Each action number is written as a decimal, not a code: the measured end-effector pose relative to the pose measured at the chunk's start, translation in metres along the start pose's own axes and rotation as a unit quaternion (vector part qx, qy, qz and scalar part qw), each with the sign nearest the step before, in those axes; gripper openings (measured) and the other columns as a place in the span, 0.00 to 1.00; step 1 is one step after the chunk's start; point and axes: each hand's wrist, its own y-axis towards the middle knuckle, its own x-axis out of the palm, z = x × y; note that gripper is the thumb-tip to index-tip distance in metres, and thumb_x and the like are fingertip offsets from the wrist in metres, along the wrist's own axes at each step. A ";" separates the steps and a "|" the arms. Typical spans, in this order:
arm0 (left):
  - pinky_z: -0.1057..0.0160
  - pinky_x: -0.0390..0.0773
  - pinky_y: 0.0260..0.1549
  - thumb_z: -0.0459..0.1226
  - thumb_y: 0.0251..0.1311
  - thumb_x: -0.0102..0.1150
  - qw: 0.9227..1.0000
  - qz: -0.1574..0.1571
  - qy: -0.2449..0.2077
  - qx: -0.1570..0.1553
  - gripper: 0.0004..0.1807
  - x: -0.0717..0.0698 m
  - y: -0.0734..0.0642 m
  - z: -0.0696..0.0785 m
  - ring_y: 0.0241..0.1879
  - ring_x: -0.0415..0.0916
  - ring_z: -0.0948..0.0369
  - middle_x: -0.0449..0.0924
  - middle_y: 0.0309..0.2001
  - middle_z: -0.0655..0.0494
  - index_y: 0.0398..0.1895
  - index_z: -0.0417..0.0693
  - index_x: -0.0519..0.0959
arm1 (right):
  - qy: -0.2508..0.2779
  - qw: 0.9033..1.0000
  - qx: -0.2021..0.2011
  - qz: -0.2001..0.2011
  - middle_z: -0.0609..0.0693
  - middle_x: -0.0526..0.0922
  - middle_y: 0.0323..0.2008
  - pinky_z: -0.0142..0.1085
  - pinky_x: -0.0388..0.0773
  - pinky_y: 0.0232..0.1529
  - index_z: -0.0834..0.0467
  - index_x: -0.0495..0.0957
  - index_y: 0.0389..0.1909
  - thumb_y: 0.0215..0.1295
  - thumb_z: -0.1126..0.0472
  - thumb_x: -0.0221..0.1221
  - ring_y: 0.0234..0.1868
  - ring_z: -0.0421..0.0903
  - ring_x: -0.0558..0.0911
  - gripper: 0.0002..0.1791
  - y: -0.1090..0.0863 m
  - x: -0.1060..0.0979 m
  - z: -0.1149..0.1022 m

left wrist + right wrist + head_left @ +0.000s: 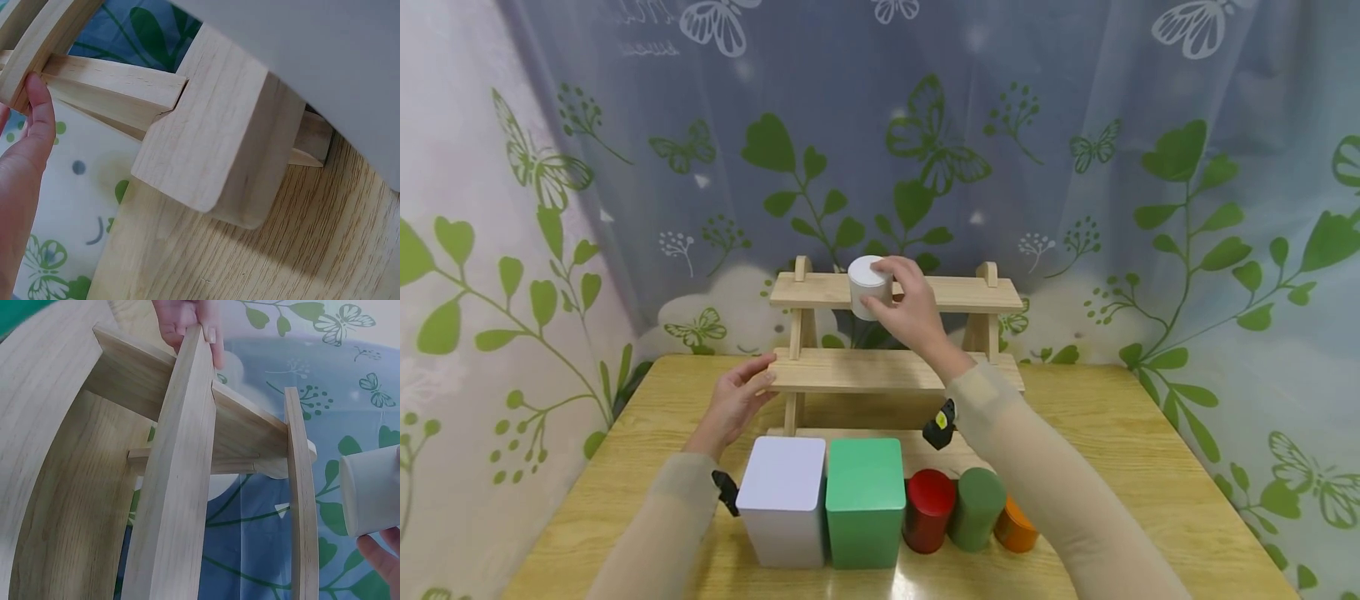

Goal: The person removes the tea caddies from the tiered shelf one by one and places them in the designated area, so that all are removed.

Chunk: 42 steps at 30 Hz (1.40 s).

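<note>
My right hand [912, 308] grips a small white round canister [870, 292] between thumb and fingers. In the right wrist view the canister [373, 490] hangs just above the top board [300, 494] of a tiered wooden shelf, with a gap between them. The left hand [737, 400] holds the left end of the shelf's middle board [887, 371]. Its thumb and fingers lie on either side of that board in the right wrist view, where the left hand [187, 322] is partly cut off. Some right-hand fingers are hidden behind the canister.
Before the shelf's bottom board stand a white box [784, 500], a green box [865, 504], a red canister [929, 510], a green canister [977, 510] and an orange canister [1017, 529]. They are on a wooden table [1112, 450]. A patterned curtain [850, 50] hangs behind.
</note>
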 end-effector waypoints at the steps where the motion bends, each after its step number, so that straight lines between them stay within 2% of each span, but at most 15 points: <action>1: 0.63 0.76 0.45 0.31 0.61 0.57 1.000 -0.001 0.001 0.000 0.26 0.000 0.000 0.000 0.51 0.70 0.57 0.62 0.60 0.49 0.62 0.33 0.65 | 0.002 1.000 -0.002 -0.001 0.56 0.70 0.53 0.42 0.79 0.34 0.61 0.74 0.49 0.52 0.65 0.67 0.49 0.51 0.73 0.22 -0.001 -0.001 -0.001; 8: 0.63 0.75 0.46 0.30 0.62 0.56 1.000 -0.002 0.003 0.001 0.26 0.001 0.000 0.000 0.51 0.69 0.57 0.62 0.60 0.49 0.62 0.33 0.65 | 0.010 1.000 -0.004 -0.014 0.56 0.69 0.54 0.41 0.79 0.35 0.60 0.74 0.49 0.53 0.64 0.67 0.49 0.51 0.72 0.22 -0.010 -0.006 -0.007; 14: 0.63 0.75 0.46 0.31 0.62 0.56 1.000 -0.005 0.005 0.003 0.27 0.001 -0.001 0.000 0.52 0.70 0.57 0.61 0.60 0.47 0.63 0.32 0.63 | 0.028 0.999 0.007 -0.023 0.55 0.69 0.55 0.44 0.79 0.37 0.60 0.74 0.50 0.53 0.64 0.67 0.51 0.50 0.72 0.22 -0.016 -0.011 -0.010; 19: 0.63 0.76 0.46 0.31 0.62 0.56 1.000 -0.010 0.000 0.006 0.27 -0.001 0.000 -0.002 0.51 0.70 0.58 0.61 0.59 0.49 0.63 0.32 0.63 | 0.046 0.999 0.005 -0.025 0.59 0.69 0.55 0.48 0.78 0.38 0.63 0.74 0.50 0.52 0.68 0.67 0.53 0.54 0.71 0.22 -0.022 -0.015 -0.015; 24: 0.63 0.76 0.45 0.30 0.61 0.57 1.000 -0.009 -0.006 0.008 0.27 -0.002 0.000 -0.001 0.50 0.71 0.58 0.63 0.58 0.50 0.62 0.32 0.64 | 0.055 0.998 -0.004 -0.022 0.66 0.68 0.54 0.50 0.78 0.39 0.69 0.73 0.48 0.51 0.73 0.65 0.51 0.59 0.72 0.22 -0.031 -0.023 -0.040; 27: 0.63 0.76 0.45 0.30 0.61 0.57 1.000 -0.011 -0.006 0.006 0.27 -0.001 0.000 -0.001 0.50 0.71 0.58 0.63 0.58 0.50 0.63 0.31 0.63 | 0.046 0.999 -0.009 -0.021 0.67 0.68 0.53 0.50 0.78 0.39 0.71 0.73 0.47 0.51 0.74 0.65 0.50 0.59 0.73 0.21 -0.037 -0.030 -0.054; 33: 0.63 0.76 0.45 0.30 0.61 0.56 1.000 -0.007 -0.003 0.006 0.27 0.000 -0.001 0.000 0.51 0.70 0.58 0.63 0.58 0.49 0.63 0.32 0.64 | 0.029 0.999 -0.032 -0.014 0.68 0.70 0.52 0.52 0.77 0.37 0.70 0.73 0.46 0.49 0.74 0.66 0.49 0.60 0.73 0.21 -0.045 -0.036 -0.059; 42: 0.63 0.76 0.46 0.30 0.61 0.57 1.000 -0.011 -0.006 0.007 0.27 0.000 -0.001 0.000 0.51 0.70 0.57 0.63 0.58 0.49 0.63 0.31 0.64 | 0.034 0.998 -0.042 -0.013 0.69 0.69 0.52 0.49 0.78 0.37 0.72 0.74 0.46 0.48 0.76 0.66 0.50 0.61 0.73 0.21 -0.054 -0.044 -0.062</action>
